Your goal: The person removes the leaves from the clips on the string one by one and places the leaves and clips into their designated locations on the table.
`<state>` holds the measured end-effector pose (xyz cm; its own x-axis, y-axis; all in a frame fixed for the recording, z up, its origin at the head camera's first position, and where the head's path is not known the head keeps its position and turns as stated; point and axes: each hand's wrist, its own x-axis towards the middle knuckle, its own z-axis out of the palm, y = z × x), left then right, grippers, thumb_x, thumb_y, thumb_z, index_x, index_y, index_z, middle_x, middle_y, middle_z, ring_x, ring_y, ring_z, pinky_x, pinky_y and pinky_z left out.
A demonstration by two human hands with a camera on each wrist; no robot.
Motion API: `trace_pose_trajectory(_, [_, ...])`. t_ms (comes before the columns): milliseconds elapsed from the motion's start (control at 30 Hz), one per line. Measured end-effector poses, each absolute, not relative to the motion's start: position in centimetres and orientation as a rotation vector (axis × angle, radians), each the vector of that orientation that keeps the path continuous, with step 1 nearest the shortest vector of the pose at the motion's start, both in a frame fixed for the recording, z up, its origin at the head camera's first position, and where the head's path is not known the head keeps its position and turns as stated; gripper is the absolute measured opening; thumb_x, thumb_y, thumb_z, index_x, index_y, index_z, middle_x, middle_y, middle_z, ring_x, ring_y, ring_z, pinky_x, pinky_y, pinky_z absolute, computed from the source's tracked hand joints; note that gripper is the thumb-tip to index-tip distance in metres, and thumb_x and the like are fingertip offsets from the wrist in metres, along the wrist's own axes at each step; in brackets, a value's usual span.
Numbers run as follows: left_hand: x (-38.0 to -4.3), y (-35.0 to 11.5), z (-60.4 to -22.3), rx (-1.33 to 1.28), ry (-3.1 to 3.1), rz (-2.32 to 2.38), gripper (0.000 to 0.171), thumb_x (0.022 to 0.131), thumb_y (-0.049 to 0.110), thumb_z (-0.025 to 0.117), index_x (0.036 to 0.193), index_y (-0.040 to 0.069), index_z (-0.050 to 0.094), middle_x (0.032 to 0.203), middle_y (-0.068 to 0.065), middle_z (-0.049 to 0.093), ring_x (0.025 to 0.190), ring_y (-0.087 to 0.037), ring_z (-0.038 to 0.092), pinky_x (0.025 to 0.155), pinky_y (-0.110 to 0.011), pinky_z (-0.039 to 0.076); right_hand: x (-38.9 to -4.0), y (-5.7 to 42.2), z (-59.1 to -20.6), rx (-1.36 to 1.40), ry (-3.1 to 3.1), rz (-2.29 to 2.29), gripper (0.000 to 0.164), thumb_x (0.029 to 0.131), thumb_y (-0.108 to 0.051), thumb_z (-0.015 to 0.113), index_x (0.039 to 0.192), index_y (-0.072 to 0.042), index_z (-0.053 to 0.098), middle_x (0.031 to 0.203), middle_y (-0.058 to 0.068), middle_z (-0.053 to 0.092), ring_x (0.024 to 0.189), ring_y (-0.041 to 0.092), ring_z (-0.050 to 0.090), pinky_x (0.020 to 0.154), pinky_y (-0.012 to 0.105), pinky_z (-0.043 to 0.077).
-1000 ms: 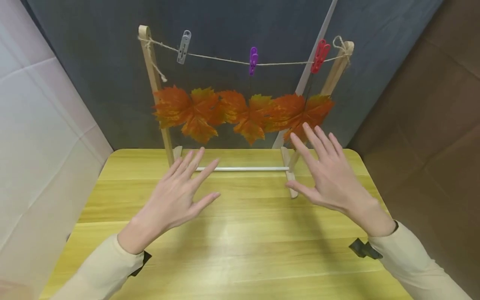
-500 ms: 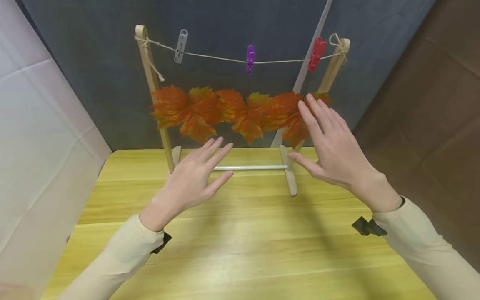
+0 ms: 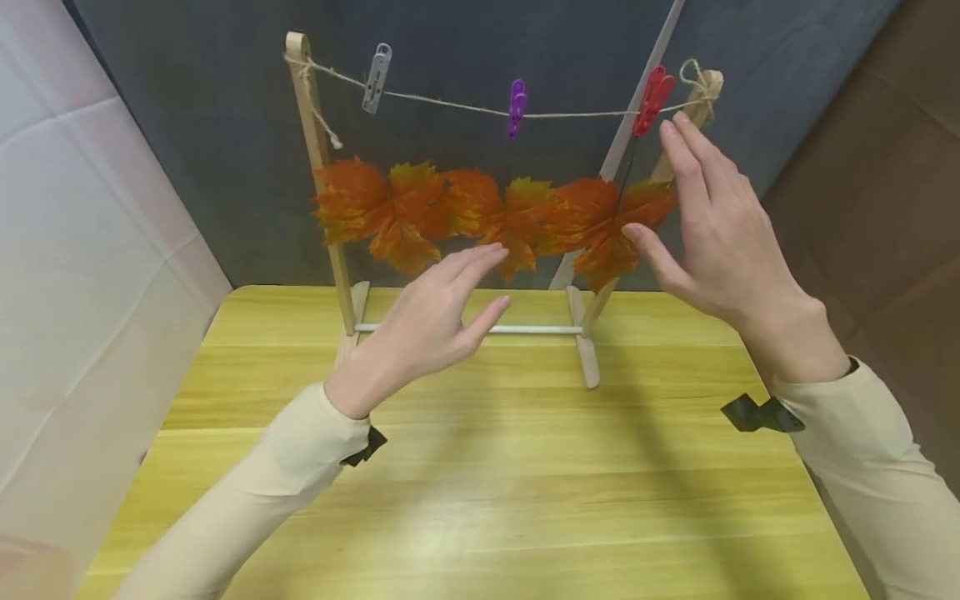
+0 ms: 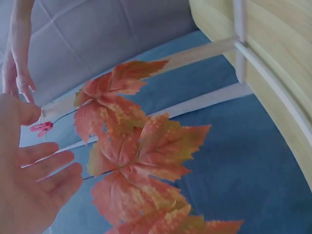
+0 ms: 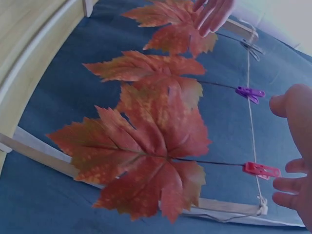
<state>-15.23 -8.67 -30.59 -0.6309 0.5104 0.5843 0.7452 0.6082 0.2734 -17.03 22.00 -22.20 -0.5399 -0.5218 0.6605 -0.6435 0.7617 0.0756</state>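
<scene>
Three orange leaves (image 3: 397,208) hang in a row under a string (image 3: 442,103) at the far side of the table (image 3: 480,467), with the left hand (image 3: 423,312), fingers straight and thumb wide apart, nearer than the middle one, and the right hand (image 3: 731,233), wide too, by the red clip (image 3: 653,100) on the right.

The head view looks forward and down; nearer, tilted wrist views share its leaves (image 3: 487,212).

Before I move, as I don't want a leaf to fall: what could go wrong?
The right hand, close to the red clip, could knock it loose. The leaf below that clip hangs by one thin stem; a slip might drop it. Its edge appears to overlap the middle leaf, so snagging one may tug both.
</scene>
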Motion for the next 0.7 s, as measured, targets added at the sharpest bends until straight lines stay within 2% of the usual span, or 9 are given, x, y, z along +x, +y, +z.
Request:
trace_pose_trajectory(100, [-16.0,-7.9,-29.9,-0.996,-2.397,-0.803,0.051,0.101,0.027,0.06,0.144,0.001,0.052,0.147,-0.016,0.056,0.137,-0.03,0.054,0.114,-0.043,0.043,-17.4,22.1,-21.6,0.868,-2.265,0.293,0.077,0.098,-0.035,0.059,0.157,0.001,0.027,0.162,0.022,0.033,0.143,0.043,0.04,0.116,0.055,0.037])
trace_pose_trajectory(233, [-17.1,-6.5,-29.0,-1.014,-2.393,-0.951,0.05,0.101,0.024,0.061,0.144,0.0,0.051,0.147,-0.016,0.056,0.136,-0.029,0.054,0.115,-0.041,0.043,-18.1,22.2,-20.9,0.879,-2.242,0.346,0.073,0.096,-0.024,0.063,0.155,0.003,0.03,0.16,0.023,0.034,0.147,0.039,0.038,0.123,0.047,0.031])
trace_pose_trajectory(467, [-18.3,-4.4,-28.1,-1.042,-2.388,-1.0,0.05,0.101,0.022,0.061,0.144,-0.001,0.052,0.147,-0.014,0.056,0.135,-0.027,0.055,0.114,-0.038,0.043,-19.3,22.4,-20.1,0.897,-2.163,0.455,0.066,0.093,-0.016,0.063,0.15,0.005,0.039,0.153,0.026,0.042,0.144,0.04,0.041,0.123,0.045,0.03])
trace_pose_trajectory(700, [-19.9,-3.0,-26.8,-0.985,-2.401,-1.103,0.049,0.1,0.02,0.062,0.145,0.0,0.052,0.147,-0.013,0.057,0.137,-0.025,0.053,0.116,-0.034,0.041,-20.3,22.8,-19.6,0.885,-2.161,0.391,0.061,0.096,-0.02,0.058,0.149,0.006,0.041,0.148,0.028,0.047,0.14,0.042,0.044,0.123,0.046,0.031])
